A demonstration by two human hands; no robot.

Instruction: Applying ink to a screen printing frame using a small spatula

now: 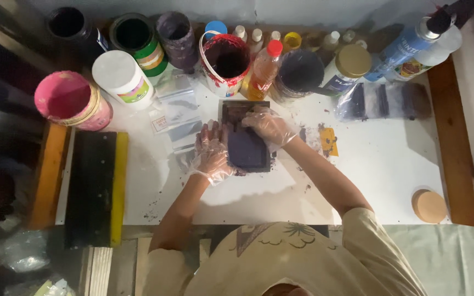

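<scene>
A dark purple rectangular block (246, 147) lies flat on the white tabletop (379, 159), its long side running away from the person, just below the red-rimmed paint tub (225, 63). Its top face looks matte and stained, with a darker brownish far end. Dark crumbs and smears ring the block's near edge.

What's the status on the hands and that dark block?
Left hand gloved, pressed to side of dark purple block. Right hand gloved, flat on its top end. Paint tubs crowd behind; red-rimmed tub nearest.
</scene>
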